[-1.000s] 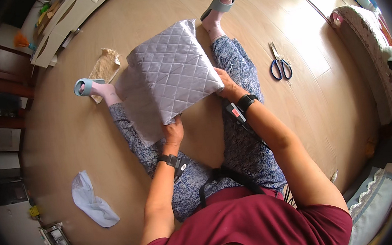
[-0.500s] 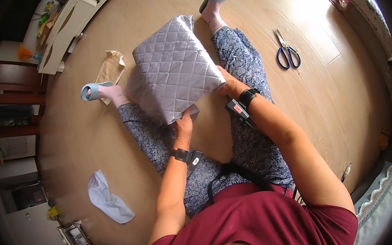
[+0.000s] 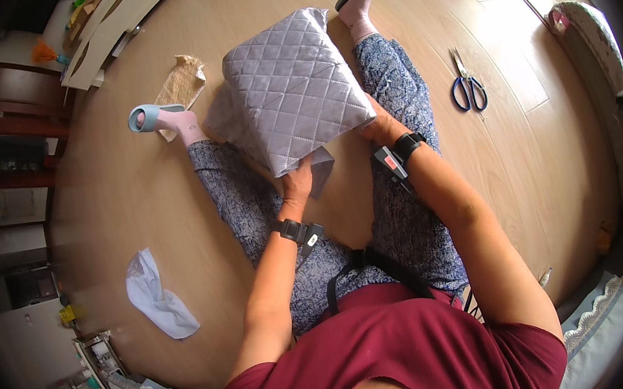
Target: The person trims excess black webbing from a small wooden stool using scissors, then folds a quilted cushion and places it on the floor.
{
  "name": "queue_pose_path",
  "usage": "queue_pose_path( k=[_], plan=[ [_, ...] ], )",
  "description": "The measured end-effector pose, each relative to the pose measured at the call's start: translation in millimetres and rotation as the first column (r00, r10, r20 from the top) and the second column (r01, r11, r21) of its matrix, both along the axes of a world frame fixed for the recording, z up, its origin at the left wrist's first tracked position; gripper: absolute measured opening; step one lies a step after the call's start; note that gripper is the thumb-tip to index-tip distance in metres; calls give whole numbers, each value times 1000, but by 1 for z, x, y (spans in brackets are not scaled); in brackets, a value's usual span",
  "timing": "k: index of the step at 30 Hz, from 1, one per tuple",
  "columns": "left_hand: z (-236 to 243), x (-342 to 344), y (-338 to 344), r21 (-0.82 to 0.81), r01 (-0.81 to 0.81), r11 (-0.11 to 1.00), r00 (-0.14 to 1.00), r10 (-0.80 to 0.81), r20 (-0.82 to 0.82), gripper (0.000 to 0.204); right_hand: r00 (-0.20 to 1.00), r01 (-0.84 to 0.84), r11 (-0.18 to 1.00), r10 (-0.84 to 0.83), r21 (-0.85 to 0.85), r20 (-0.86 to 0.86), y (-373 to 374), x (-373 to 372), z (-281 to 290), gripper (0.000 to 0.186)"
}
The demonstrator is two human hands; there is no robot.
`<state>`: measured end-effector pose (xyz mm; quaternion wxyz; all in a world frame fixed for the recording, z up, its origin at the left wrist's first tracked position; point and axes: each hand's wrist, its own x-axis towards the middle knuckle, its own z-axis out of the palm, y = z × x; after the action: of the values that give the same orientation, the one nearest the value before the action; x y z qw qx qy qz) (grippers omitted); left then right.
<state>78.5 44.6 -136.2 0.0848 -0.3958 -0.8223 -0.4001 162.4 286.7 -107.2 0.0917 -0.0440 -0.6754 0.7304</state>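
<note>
A silver-grey quilted fabric cover (image 3: 298,91) with diamond stitching stands between my outstretched legs, box-shaped, its top fairly flat. What gives it that shape is hidden. At its near left corner my left hand (image 3: 297,182) grips the lower edge, with the fingers tucked under the cloth. My right hand (image 3: 381,122) grips the near right corner, its fingertips mostly out of sight behind the fabric. Between the two hands a loose grey flap (image 3: 322,169) hangs down beside my left hand.
Scissors with dark blue handles (image 3: 470,93) lie on the wooden floor to the right. A tan, crumpled piece of material (image 3: 182,83) lies by my left slipper (image 3: 145,118). Nearer on the left is a pale blue cloth (image 3: 158,295). A white cabinet (image 3: 105,34) stands far left.
The whole view has shifted a little. More of the loose flap shows beside my left hand, and both hands keep hold of the cover's near corners.
</note>
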Motion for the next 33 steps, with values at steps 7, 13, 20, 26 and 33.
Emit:
queue_pose_path(
  k=[7,13,20,26,33],
  plan=[
    [16,-7,-31,112,192,975,823,-223,523,44,987,130,992,-129,5,-91,-4,-8,-17,36],
    [55,-24,-93,-162,249,955,623,-30,782,52,982,145,980,-126,135,-141,2,-6,-26,35],
    [147,1,-73,-74,-116,990,983,126,134,25,952,189,930,-96,316,-290,6,-7,-32,27],
    [154,11,41,-160,198,967,911,-242,-335,36,921,242,808,-16,537,-390,10,-5,-28,32],
    [124,4,81,-276,149,950,900,-246,-361,52,971,105,992,-118,-73,-206,7,-13,-43,29]
  ],
)
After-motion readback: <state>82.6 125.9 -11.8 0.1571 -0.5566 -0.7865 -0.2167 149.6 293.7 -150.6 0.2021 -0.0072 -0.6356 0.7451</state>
